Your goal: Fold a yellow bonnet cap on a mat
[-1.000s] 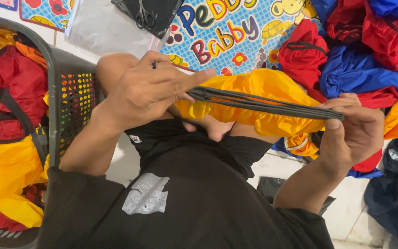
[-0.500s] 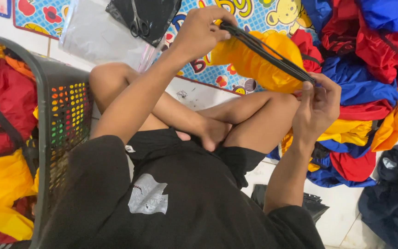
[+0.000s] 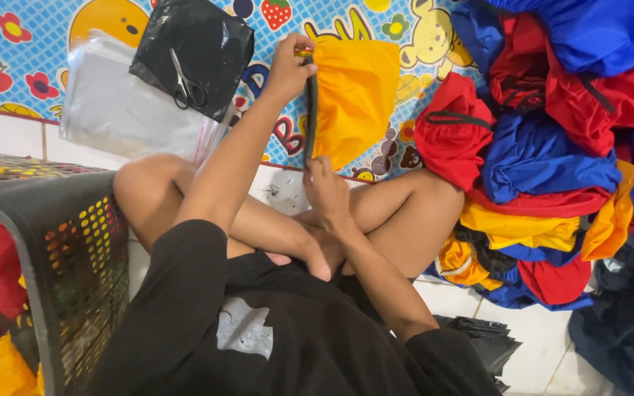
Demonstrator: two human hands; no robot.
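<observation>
I sit cross-legged on a white tiled floor. A yellow fabric bag with a black trimmed edge hangs flat above a colourful cartoon play mat. My left hand pinches the top end of the black edge, arm stretched forward. The lower end is gripped by my right hand, just above my crossed legs. The black edge runs taut and nearly vertical between the two hands.
A black mesh basket with red and yellow fabric stands at my left. Scissors lie on a black plastic bag beside clear plastic sleeves. A heap of red, blue and yellow bags fills the right. Dark folded pieces lie near my right knee.
The yellow bag has swung from a slanted hold to a near-vertical one. My left hand stayed high; my right hand came down and left toward my legs.
</observation>
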